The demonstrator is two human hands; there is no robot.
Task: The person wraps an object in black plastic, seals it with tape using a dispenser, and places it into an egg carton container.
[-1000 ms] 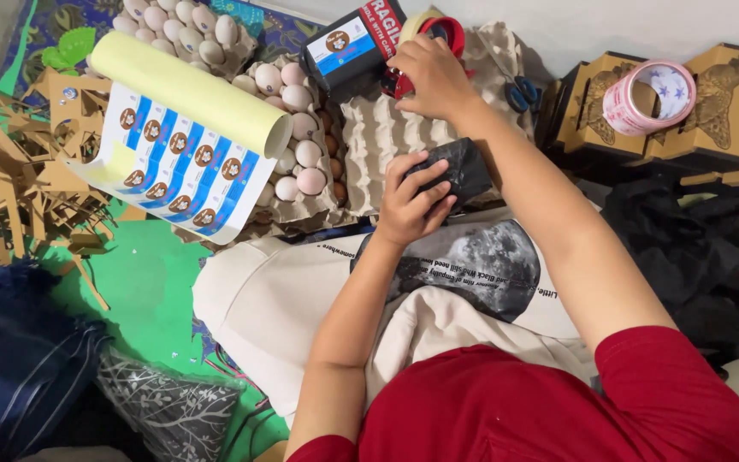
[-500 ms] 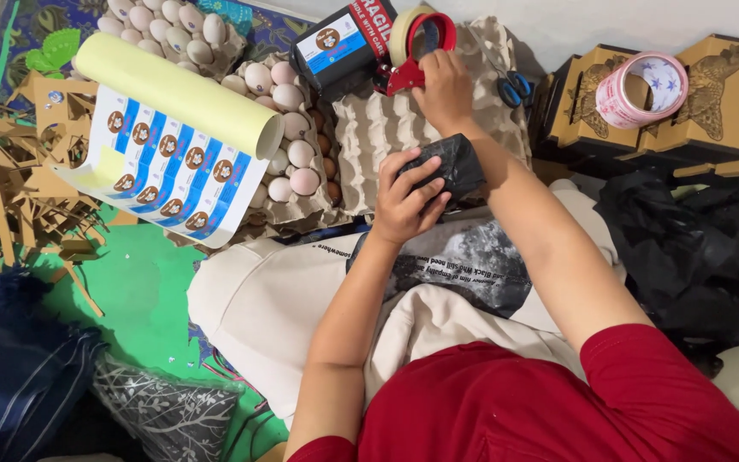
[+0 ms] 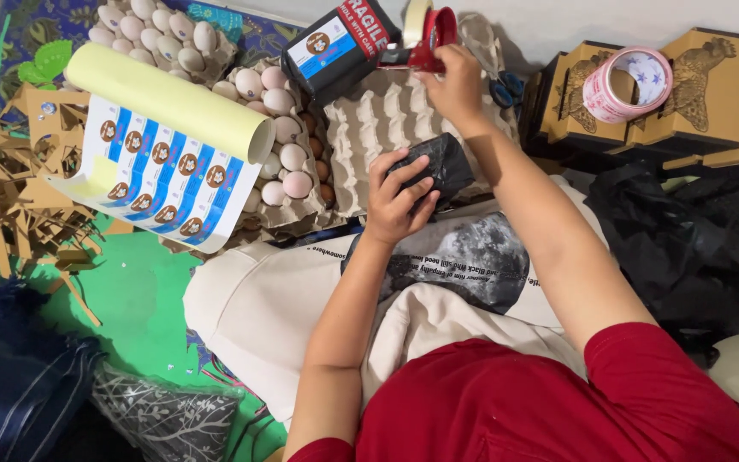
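My left hand [image 3: 397, 198] grips a small black plastic-wrapped parcel [image 3: 443, 164] just above the cream shirt with a grey moon print [image 3: 472, 257]. My right hand [image 3: 457, 84] is raised further away and holds a red tape dispenser [image 3: 428, 36] with a roll of pale tape. The dispenser sits beside a black wrapped box with a blue and white label [image 3: 342, 47]. An empty grey egg tray [image 3: 369, 141] lies under both hands.
Trays of pale eggs [image 3: 277, 128] lie at left, partly covered by a curled yellow-backed sticker sheet [image 3: 164, 145]. Brown cardboard boxes [image 3: 712, 85] and a pink tape roll [image 3: 626, 84] stand at right, above a black plastic bag [image 3: 686, 248]. Cardboard scraps [image 3: 2, 197] litter the left.
My right hand has lifted the tape dispenser a little up and away from the parcel. My left hand keeps hold of the black parcel.
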